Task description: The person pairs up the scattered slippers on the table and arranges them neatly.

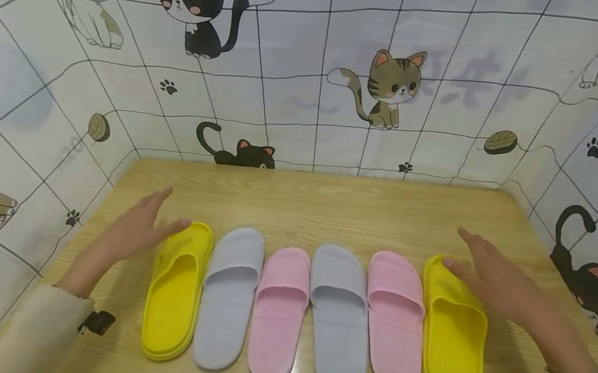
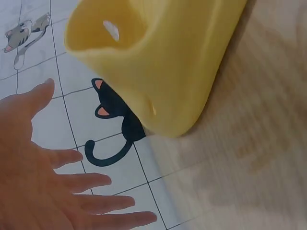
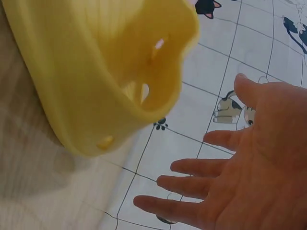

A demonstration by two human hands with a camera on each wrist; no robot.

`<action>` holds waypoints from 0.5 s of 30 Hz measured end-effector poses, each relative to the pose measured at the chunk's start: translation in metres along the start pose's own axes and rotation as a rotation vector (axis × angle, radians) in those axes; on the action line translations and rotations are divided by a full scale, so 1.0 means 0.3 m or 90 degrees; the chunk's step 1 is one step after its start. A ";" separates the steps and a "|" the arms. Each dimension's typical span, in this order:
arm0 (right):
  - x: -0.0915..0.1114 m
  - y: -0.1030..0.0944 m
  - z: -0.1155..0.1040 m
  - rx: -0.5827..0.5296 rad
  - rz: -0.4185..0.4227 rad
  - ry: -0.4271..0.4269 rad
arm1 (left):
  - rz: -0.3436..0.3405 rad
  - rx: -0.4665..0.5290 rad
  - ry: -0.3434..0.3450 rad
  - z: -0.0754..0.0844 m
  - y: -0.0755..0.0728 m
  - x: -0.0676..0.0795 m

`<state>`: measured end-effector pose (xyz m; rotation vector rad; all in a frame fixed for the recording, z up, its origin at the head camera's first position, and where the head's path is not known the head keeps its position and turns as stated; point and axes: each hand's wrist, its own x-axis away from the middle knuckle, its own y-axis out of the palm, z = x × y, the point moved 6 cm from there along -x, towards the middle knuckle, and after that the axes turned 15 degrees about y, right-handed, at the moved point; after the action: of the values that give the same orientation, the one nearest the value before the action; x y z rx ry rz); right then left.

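Note:
Several slippers lie in a row on the wooden table, toes toward the back wall. From the left come a yellow slipper, a grey slipper, a pink slipper, a second grey slipper, a second pink slipper and a second yellow slipper. My left hand hovers beside the toe of the left yellow slipper, fingers straight and spread. Above the right yellow slipper's toe, my right hand is likewise spread. Both wrist views show bare palms holding nothing.
The wooden tabletop runs up to a back wall covered in cat drawings and grid lines. Similar side walls close in at left and right. A small black device is strapped at each wrist.

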<state>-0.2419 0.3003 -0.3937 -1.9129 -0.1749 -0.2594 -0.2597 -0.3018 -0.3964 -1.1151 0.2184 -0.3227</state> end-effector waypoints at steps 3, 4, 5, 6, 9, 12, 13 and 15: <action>0.024 0.031 -0.002 0.009 0.001 0.005 | -0.010 0.018 0.009 0.026 0.024 0.019; 0.033 0.040 -0.004 0.012 0.000 0.007 | -0.014 0.023 0.011 0.033 0.032 0.024; 0.041 0.049 -0.007 0.013 -0.002 0.009 | -0.017 0.028 0.011 0.039 0.039 0.029; 0.047 0.059 -0.010 0.017 -0.004 0.010 | -0.021 0.033 0.014 0.043 0.047 0.032; 0.059 0.090 -0.020 0.023 -0.015 0.017 | -0.040 0.042 0.014 0.049 0.074 0.043; 0.065 0.115 -0.026 0.043 -0.022 0.028 | -0.061 0.047 0.016 0.050 0.105 0.051; 0.067 0.121 -0.027 0.049 -0.025 0.032 | -0.065 0.050 0.017 0.050 0.115 0.052; 0.069 0.132 -0.029 0.061 -0.027 0.035 | -0.075 0.054 0.020 0.054 0.130 0.053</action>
<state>-0.2130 0.2784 -0.4211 -1.8072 -0.1887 -0.3265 -0.2339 -0.2781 -0.4250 -1.0411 0.1653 -0.4509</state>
